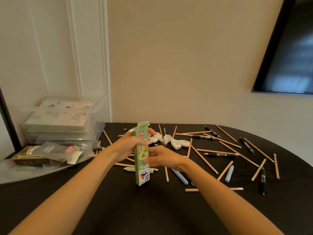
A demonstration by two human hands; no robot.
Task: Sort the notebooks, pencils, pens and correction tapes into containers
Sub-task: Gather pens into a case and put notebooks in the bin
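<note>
My forearms cover part of the scatter, so some pencils and at least one pen vanish under them, and the tall green box hides the middle of a pale green stick lying behind it. The far-left clear plastic container is blurred; I can see a stack of pastel-covered notebooks inside but cannot count them. Near it lies a heap of crumpled film and gold-printed packaging, its lettering unreadable. My left hand wraps the box's upper part, fingers curled round to its front. My right hand lays its fingertips on the box's middle; whether it grips or only steadies I cannot tell. The box is one slim cardboard carton, standing upright on the dark table, top flap open. Beyond it I count five white, rounded correction tapes clustered together. Six black pens show clearly, spread over the right half. The thin bare-wood pencils cross each other too much for an exact count, well over a dozen. Two chunky pale blue pieces lie near right. A dark glossy screen, cut off by the edge, hangs on the far right wall.
</note>
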